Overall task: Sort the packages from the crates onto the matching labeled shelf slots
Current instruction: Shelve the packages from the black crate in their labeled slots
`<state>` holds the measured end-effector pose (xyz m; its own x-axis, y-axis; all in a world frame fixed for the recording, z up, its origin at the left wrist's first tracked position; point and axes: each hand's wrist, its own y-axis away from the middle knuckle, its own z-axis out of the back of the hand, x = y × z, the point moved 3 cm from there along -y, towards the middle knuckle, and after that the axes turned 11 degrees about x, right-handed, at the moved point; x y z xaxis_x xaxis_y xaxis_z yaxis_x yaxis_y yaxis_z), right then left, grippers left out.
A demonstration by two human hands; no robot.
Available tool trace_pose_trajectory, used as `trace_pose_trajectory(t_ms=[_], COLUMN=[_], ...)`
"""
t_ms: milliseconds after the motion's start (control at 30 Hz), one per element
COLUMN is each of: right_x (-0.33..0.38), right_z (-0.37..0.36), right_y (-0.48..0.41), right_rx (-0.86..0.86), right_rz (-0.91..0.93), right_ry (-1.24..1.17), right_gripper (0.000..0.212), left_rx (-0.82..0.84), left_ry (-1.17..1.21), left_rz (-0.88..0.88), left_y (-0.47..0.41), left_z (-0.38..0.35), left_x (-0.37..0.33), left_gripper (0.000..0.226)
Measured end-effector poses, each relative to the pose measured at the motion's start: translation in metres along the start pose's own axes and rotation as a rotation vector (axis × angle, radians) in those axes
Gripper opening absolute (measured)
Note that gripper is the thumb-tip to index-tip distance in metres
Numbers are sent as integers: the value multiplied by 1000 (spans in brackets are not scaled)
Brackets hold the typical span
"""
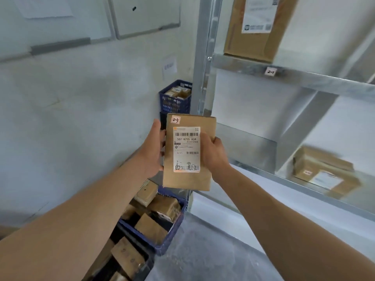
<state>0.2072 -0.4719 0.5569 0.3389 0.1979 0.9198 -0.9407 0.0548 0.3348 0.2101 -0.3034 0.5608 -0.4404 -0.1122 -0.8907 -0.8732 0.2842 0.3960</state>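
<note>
I hold a flat brown cardboard package [205,179] upright in front of me, with a white shipping label and a small tag reading 2-3 at its top left corner. My left hand [151,153] grips its left edge, and my right hand [213,154] grips its right edge with the thumb across the label. Below the package, a blue crate [172,234] on the floor holds several brown packages. A second blue crate [174,98] with packages stands further back by the wall. The metal shelf [304,79] to the right carries a slot tag 2-1 [271,71].
A large brown box [253,27] stands on the upper shelf above the 2-1 tag. Another taped box [324,172] lies on the lower shelf at right. The shelf's upright post [203,57] rises just behind the package. A whiteboard [146,15] hangs on the left wall.
</note>
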Motion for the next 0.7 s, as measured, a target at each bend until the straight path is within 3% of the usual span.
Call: trace_pose_trajectory(t_ms=[267,700], right_x=[-29,-88], right_z=[105,294], right_y=[49,117], right_rx=[-235,-496], right_rz=[-7,-53], right_ry=[-54,-229], right_gripper=[39,35], left_rx=[261,475], left_ry=[-102,-233], left_rz=[30,89], left_y=[-22,-46], left_z=[-108,-319], left_x=[11,40], left_gripper=[80,81])
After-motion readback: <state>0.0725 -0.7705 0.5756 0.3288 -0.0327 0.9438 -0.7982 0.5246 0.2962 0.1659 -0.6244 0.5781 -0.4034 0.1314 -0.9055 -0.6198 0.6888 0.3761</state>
